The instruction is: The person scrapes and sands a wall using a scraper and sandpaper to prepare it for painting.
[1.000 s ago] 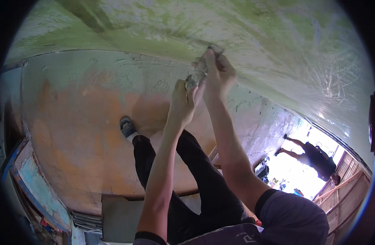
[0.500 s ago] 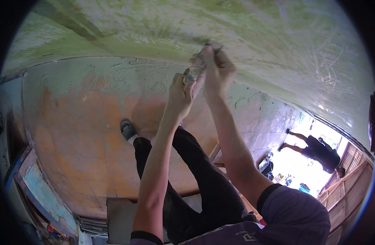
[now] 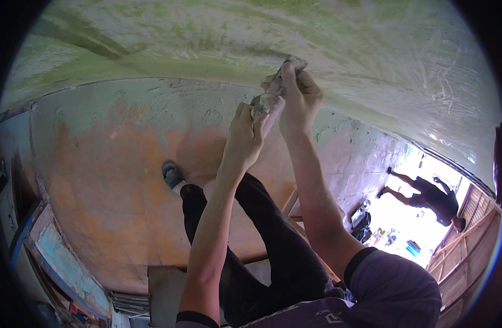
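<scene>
My left hand (image 3: pixel 244 134) grips the lower end of a dusty grey-white crumpled piece (image 3: pixel 268 102), its fingers wrapped round it. Higher up and to the right, my right hand (image 3: pixel 301 106) pinches the same piece near its top, thumb along it. The piece's upper end (image 3: pixel 298 62) lies against or close to the green surface (image 3: pixel 218 52), which bears whitish smears and scratches. Whether it touches that surface, I cannot tell. Dust coats the piece, so its exact kind does not show, and my fingers hide parts of it.
Below my arms, one foot in a grey sandal (image 3: pixel 172 173) rests on the stained orange and green floor (image 3: pixel 114 191). Near my legs are a wooden frame (image 3: pixel 291 205) and a grey box-like block (image 3: pixel 166 290). Another person (image 3: pixel 434 199) stands at the bright opening on the right.
Both hands and the grey piece have shifted slightly to the right. My right hand, blurred before, now shows more sharply. The person at the right has moved slightly.
</scene>
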The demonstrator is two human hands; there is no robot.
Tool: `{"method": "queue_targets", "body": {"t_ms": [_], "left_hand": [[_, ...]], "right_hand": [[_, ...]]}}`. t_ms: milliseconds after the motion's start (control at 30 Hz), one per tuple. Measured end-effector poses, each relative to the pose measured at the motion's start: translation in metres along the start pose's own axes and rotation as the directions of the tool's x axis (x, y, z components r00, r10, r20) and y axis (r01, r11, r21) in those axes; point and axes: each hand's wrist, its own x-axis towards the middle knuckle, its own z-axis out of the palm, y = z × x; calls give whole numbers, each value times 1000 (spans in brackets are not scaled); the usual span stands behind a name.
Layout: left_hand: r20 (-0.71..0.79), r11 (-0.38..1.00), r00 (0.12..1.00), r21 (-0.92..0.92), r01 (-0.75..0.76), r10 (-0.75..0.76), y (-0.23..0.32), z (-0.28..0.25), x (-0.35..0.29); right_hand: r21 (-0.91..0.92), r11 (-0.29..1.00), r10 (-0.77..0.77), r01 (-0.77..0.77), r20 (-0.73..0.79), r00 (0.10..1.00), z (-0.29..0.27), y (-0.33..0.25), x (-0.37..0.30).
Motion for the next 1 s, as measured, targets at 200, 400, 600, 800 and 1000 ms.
{"method": "queue_targets", "body": {"t_ms": [200, 400, 600, 800, 1000], "left_hand": [[-1, 1000, 1000, -11, -19, 19, 1, 0, 1], [-25, 999, 999, -19, 33, -34, -16, -5, 8], [-131, 996, 991, 81, -29, 40, -20, -11, 4], [-143, 997, 988, -62, 43, -52, -15, -19, 0], [-85, 991, 990, 55, 120, -115, -36, -32, 5]], "right_hand": [[25, 999, -22, 22, 8, 1000, 5, -21, -10], [-121, 992, -10, 19, 73, 997, 7, 6, 3], [-103, 994, -14, 23, 87, 996, 27, -7, -2], [-131, 990, -31, 43, 95, 995, 35, -11, -4], [-122, 992, 28, -15, 102, 994, 52, 9, -1]]}}
